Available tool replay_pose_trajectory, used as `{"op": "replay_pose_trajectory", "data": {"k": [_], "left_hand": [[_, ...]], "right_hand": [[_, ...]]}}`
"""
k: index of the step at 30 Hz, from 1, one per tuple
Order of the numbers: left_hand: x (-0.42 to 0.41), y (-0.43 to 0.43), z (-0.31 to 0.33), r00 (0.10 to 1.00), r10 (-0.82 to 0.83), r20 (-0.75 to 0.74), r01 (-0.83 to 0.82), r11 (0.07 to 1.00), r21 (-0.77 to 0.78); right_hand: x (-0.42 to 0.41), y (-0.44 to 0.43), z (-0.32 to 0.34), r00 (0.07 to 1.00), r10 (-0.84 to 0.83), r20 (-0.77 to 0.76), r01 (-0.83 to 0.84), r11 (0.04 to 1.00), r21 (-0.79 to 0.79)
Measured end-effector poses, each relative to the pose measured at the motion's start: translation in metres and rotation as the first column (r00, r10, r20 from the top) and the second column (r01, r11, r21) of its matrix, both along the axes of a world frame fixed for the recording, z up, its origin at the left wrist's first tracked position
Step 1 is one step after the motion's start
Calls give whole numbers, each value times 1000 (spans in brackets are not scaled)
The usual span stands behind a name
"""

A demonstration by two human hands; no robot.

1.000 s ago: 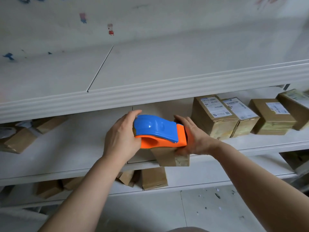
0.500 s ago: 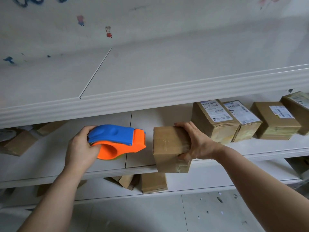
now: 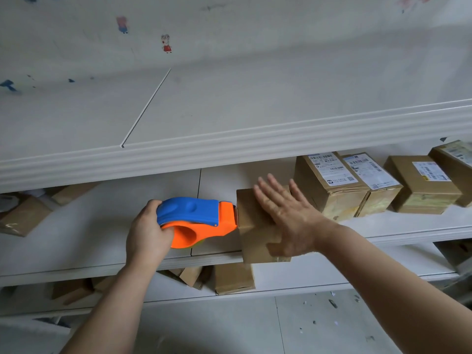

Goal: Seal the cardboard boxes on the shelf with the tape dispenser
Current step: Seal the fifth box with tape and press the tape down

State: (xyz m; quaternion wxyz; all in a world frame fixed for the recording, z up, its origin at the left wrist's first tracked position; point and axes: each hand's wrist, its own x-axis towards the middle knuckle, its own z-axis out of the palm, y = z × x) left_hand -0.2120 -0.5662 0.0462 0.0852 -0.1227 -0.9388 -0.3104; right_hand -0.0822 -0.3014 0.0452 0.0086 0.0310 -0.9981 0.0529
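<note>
On shelf edge: tape dispenser touches box, seemingly starting a strip.
Left hand: grips dispenser.
Right hand: flat on box.
Next: pull across, pressing.

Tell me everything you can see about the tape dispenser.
The tape dispenser looks like smooth moulded plastic: a blue top cover with shallow dimples over an orange body with a hollow opening underneath. It lies roughly level over the middle shelf, nose pointing right. The left hand grips its rear end, and its orange nose meets the left face of a plain cardboard box. The tape roll is hardly visible.
</note>
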Motion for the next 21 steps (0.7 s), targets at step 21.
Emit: {"op": "replay_pose_trajectory", "data": {"k": [21], "left_hand": [[16,-2,-4,998,14,60,-19,996,84]], "right_hand": [[-43,-35,17,994,-99,56,100,995,-22]]}}
